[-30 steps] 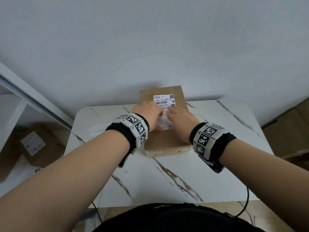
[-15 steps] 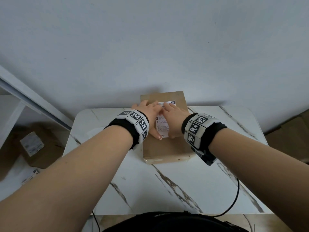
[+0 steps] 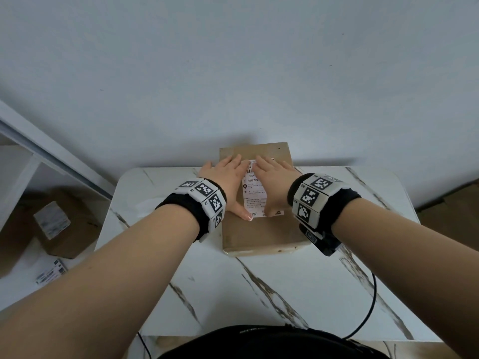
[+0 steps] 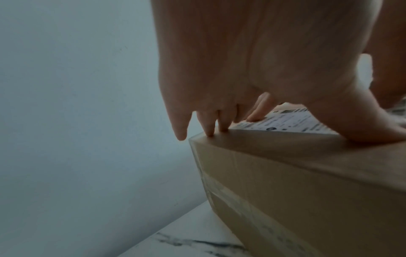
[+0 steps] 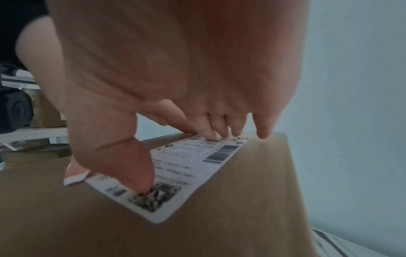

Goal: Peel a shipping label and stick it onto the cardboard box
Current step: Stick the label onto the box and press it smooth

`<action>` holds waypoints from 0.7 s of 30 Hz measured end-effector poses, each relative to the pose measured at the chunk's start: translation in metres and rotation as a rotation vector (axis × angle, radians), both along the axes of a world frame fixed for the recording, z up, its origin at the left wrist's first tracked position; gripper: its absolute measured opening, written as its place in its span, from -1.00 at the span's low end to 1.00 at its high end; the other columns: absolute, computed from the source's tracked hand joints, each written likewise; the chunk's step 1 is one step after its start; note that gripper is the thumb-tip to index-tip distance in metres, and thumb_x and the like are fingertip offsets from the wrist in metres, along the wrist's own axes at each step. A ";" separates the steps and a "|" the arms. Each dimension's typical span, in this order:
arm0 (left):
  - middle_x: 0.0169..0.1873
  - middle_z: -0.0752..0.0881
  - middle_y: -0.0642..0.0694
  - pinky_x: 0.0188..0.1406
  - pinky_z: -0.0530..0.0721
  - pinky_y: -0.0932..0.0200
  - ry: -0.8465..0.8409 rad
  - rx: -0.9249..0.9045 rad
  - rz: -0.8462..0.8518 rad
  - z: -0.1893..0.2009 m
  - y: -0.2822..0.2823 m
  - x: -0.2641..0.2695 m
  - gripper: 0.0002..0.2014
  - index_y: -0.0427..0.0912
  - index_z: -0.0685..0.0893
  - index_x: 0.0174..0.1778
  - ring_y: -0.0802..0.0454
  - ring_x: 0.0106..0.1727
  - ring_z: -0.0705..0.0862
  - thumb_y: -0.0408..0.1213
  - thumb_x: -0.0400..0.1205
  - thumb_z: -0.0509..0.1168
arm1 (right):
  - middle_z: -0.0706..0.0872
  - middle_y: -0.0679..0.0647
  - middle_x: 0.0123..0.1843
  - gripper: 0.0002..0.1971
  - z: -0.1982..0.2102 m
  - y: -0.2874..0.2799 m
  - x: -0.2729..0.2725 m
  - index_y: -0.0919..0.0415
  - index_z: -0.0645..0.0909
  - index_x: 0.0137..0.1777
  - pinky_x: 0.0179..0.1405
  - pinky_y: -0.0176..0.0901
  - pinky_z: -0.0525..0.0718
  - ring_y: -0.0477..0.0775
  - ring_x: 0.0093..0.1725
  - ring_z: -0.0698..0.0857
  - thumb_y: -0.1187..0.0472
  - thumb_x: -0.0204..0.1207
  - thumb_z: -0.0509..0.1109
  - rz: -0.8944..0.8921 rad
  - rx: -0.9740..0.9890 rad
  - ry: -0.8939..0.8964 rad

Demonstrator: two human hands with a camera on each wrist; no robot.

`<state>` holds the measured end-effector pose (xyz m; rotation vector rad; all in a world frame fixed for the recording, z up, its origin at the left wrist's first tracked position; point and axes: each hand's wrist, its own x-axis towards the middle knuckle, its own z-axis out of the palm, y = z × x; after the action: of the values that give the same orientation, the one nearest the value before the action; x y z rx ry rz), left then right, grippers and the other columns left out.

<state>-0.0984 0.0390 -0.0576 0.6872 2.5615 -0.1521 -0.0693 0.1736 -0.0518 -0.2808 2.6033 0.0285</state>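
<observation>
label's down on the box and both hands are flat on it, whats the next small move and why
Probably sweep both palms outward to the edges. The label already lies on the cardboard box, with the left hand and right hand pressing along its two sides.

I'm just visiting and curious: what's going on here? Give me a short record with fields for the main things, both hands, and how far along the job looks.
surface: white marble-look table
cardboard box: closed, lying flat on the table against the wall
shipping label: white, flat on the box top, barcode end toward the wall
left hand: fingers straight, pressing the label's left edge and the box top
right hand: fingers straight, pressing the label's right side; thumb on the QR code
stage: label already on the box, being smoothed down
beyond the table: another labelled box on the floor to the left
</observation>
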 end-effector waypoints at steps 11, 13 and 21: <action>0.70 -0.19 -0.01 0.65 -0.01 -0.27 -0.003 -0.036 -0.013 -0.001 -0.004 0.000 0.31 -0.11 -0.19 0.67 0.02 0.72 -0.13 0.44 0.19 0.37 | -0.29 0.21 0.71 0.26 -0.003 0.000 -0.002 0.30 -0.27 0.66 0.68 -0.02 -0.13 0.10 0.71 -0.23 0.05 0.21 0.60 -0.040 -0.026 -0.017; 0.70 -0.19 0.01 0.66 -0.03 -0.27 0.009 -0.038 -0.015 -0.003 -0.006 0.004 0.26 -0.10 -0.19 0.67 0.03 0.72 -0.14 0.44 0.24 0.33 | -0.28 0.22 0.71 0.26 -0.002 0.003 -0.002 0.32 -0.25 0.66 0.68 -0.01 -0.09 0.12 0.71 -0.23 0.02 0.20 0.61 -0.082 -0.034 -0.029; 0.70 -0.16 0.04 0.63 -0.01 -0.29 0.051 -0.062 -0.004 -0.003 -0.007 0.011 0.21 -0.08 -0.17 0.67 0.04 0.72 -0.10 0.48 0.27 0.25 | -0.10 0.18 0.73 -0.01 -0.002 0.009 0.020 0.27 -0.09 0.66 0.69 0.00 -0.05 0.11 0.71 -0.07 -0.07 0.41 0.41 -0.022 -0.048 0.053</action>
<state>-0.0876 0.0315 -0.0609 0.6735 2.5923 -0.2530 -0.0488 0.1825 -0.0537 -0.2723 2.6622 -0.0343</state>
